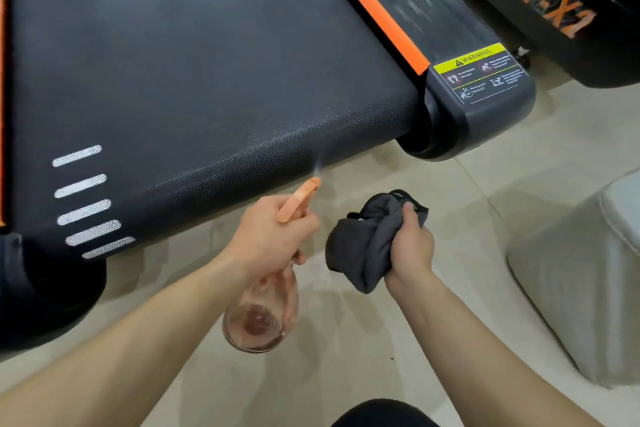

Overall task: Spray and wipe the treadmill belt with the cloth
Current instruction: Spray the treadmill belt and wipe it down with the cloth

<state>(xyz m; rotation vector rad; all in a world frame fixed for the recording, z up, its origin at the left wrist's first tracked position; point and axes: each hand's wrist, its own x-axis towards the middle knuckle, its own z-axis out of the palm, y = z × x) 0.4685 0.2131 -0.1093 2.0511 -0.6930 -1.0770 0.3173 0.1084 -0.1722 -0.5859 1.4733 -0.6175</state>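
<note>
One broad black treadmill belt (207,62) fills the upper left of the view, its rear edge curving down toward a pale tiled floor (346,374). An orange strip (370,7) runs along the belt's right side and ends at a dark end cap (485,121), which carries a yellow warning label (481,71). A light grey padded block (581,281) stands on the floor at the right, well apart from the treadmill. Five white dashes (86,204) mark the belt near its left corner.

Below the belt's edge, the left hand (270,239) grips a clear, pinkish spray bottle (263,319) by its neck, fingers wrapped round it. The bottle's orange nozzle (301,198) points at the belt's rear edge, just short of it. A thin pale wisp (317,163), possibly spray, shows between nozzle and belt. Just beside the bottle, the right hand (410,246) clutches a bunched dark grey cloth (363,246), held in the air clear of the belt.
</note>
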